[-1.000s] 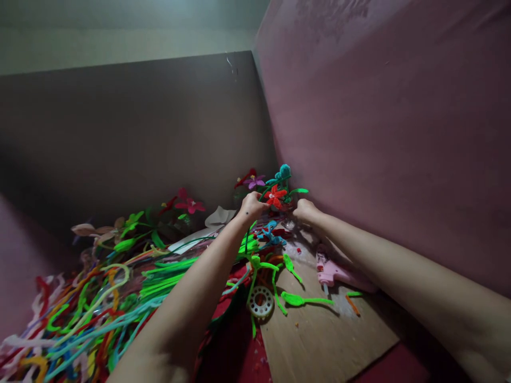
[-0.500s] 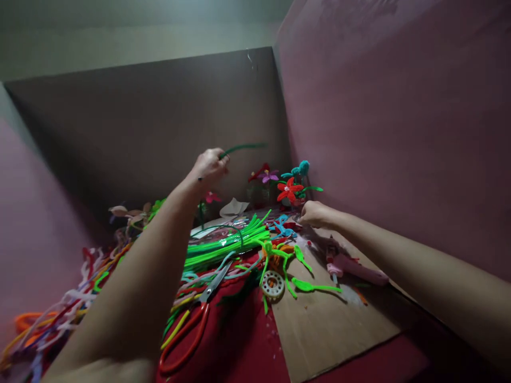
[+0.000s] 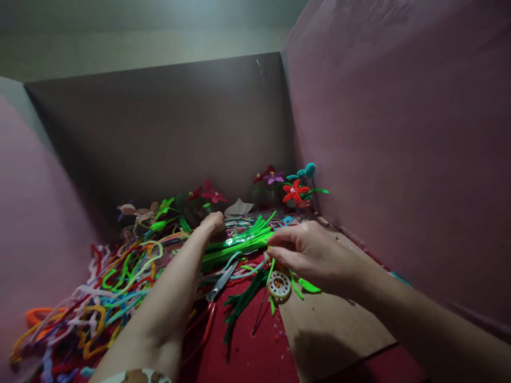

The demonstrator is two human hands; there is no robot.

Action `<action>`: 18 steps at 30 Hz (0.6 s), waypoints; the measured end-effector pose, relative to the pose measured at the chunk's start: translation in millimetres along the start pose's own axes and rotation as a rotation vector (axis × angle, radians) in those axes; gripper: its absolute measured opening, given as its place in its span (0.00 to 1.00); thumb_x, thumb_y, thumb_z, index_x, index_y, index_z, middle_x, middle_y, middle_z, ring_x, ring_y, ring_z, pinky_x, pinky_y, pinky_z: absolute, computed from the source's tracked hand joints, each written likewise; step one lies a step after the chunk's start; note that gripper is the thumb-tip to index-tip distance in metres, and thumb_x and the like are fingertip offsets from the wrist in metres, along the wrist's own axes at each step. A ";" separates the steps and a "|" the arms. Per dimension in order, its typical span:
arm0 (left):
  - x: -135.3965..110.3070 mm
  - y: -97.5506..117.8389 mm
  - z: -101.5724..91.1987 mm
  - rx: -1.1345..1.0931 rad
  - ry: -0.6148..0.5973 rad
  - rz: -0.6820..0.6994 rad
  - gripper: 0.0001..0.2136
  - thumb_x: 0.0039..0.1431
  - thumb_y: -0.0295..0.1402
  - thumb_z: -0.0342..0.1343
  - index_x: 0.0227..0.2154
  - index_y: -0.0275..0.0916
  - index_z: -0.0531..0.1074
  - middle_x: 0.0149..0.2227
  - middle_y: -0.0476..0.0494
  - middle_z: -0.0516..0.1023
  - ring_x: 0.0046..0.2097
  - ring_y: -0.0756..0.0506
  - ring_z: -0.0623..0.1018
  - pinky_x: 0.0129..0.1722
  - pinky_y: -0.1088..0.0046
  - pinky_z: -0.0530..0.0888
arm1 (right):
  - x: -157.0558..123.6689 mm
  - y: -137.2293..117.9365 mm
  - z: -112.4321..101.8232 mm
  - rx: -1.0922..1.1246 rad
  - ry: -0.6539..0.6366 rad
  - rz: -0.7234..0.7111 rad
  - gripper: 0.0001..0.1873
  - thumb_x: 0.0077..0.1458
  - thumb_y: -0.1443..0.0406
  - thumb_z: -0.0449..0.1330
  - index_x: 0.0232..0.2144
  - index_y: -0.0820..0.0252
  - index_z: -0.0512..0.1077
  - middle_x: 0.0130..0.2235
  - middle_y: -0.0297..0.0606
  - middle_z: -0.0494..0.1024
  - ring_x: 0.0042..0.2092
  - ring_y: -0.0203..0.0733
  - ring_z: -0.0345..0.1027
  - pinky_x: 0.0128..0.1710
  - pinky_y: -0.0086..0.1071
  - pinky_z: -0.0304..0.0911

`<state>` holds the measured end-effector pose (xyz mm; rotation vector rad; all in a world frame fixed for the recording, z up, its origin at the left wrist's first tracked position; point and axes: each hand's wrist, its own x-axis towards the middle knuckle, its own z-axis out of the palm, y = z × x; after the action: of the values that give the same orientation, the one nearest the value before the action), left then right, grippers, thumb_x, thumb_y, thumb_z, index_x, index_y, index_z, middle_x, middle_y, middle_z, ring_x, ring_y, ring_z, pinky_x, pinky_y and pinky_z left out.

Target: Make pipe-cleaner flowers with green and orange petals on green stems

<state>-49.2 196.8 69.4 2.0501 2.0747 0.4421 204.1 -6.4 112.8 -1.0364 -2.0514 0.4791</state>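
- left hand [image 3: 213,223]: fingers hidden, cannot tell their grip
- right hand [image 3: 309,250]: fingers curled beside green stems [image 3: 255,242]; pinch unclear
- scissors [image 3: 222,281]: handles partly behind left forearm [image 3: 165,303]

At the centre of the frame we see a bundle of pipe cleaners [image 3: 239,243] in vivid neon green, with dark green strands [image 3: 244,302] lower down. Right of centre we find a scarlet flower [image 3: 294,192] with a whitish middle, a purple flower [image 3: 273,178] with a yellow one, and a teal flower [image 3: 310,169]. Left of these we spot a hot-pink flower [image 3: 214,197]. The tangled pipe cleaners [image 3: 133,282] at lower left show us red, orange, yellow, pale lilac and blue. Below centre, we note a cream-white wheel [image 3: 279,285] ringed with dark dots, red-handled scissors [image 3: 217,287], brown cardboard [image 3: 339,324] and a deep red tabletop [image 3: 255,351].
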 end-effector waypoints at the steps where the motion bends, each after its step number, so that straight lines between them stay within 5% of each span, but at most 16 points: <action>1: -2.0 -1.0 -1.5 0.005 0.024 0.016 0.16 0.57 0.37 0.52 0.46 0.36 0.66 0.46 0.42 0.70 0.45 0.42 0.72 0.41 0.61 0.72 | -3.1 1.1 4.9 0.028 -0.006 0.000 0.11 0.49 0.67 0.55 0.19 0.59 0.75 0.18 0.33 0.70 0.20 0.31 0.56 0.20 0.28 0.48; 7: -27.7 14.1 -40.4 0.097 0.260 0.101 0.11 0.56 0.36 0.53 0.40 0.37 0.69 0.41 0.43 0.73 0.42 0.45 0.73 0.40 0.65 0.70 | -5.9 14.6 40.8 0.256 -0.106 0.147 0.09 0.47 0.69 0.55 0.27 0.61 0.77 0.24 0.35 0.75 0.26 0.35 0.64 0.25 0.29 0.56; 11: -76.0 43.4 -69.9 0.161 0.526 0.193 0.09 0.57 0.35 0.48 0.37 0.41 0.70 0.37 0.41 0.76 0.42 0.41 0.74 0.38 0.69 0.66 | 0.1 10.7 61.3 0.660 -0.149 0.280 0.11 0.46 0.66 0.57 0.34 0.62 0.74 0.27 0.36 0.75 0.26 0.35 0.67 0.24 0.28 0.60; 14: -126.0 59.9 -63.8 0.209 0.627 0.282 0.09 0.58 0.34 0.45 0.37 0.42 0.69 0.39 0.42 0.75 0.42 0.42 0.74 0.36 0.72 0.65 | 8.9 6.6 71.4 1.048 -0.049 0.298 0.18 0.47 0.61 0.59 0.42 0.60 0.67 0.31 0.35 0.74 0.25 0.33 0.68 0.23 0.28 0.63; 18: -183.3 58.8 -27.6 0.366 0.656 0.461 0.08 0.58 0.30 0.43 0.32 0.41 0.68 0.32 0.44 0.75 0.33 0.46 0.74 0.27 0.75 0.63 | 16.1 5.8 80.6 1.384 0.080 0.218 0.18 0.45 0.59 0.63 0.39 0.56 0.66 0.34 0.33 0.72 0.25 0.32 0.68 0.22 0.27 0.65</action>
<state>1.2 11.8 102.0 2.9324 2.0904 0.9832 138.5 10.9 66.0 -0.3591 -1.0360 1.6010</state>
